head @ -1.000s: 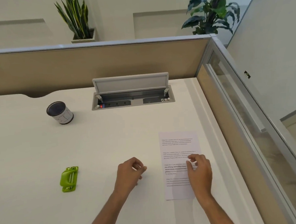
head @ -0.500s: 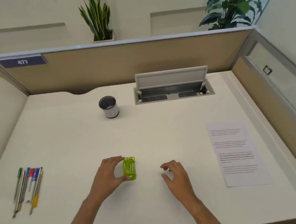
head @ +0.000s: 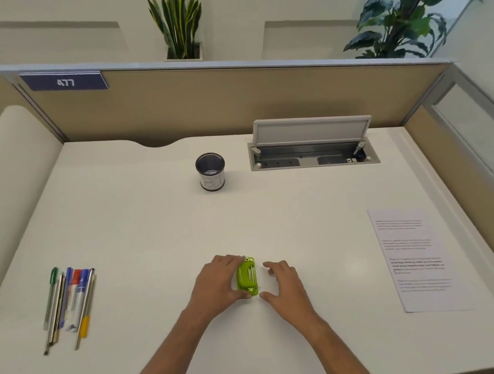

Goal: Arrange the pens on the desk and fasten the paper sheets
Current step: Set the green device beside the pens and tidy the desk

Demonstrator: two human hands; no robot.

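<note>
With both forearms reaching in from the near edge, left hand [head: 217, 281] grips the green stapler [head: 247, 276] on the table [head: 155, 227], fingers and thumb clamped on its ends. Right hand [head: 283, 285] hovers beside it, loosely spread, empty. Pens [head: 69, 304] bunched far left, paper sheets [head: 418, 263] far right, pen cup [head: 210, 172] behind.

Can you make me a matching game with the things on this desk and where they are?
Things:
1. pens
2. green stapler
3. paper sheets
4. pen cup

Places:
A. between the two hands
B. far right of the desk
C. far left of the desk
D. toward the back, beside the open socket box

Pairs: 1-C, 2-A, 3-B, 4-D
</note>
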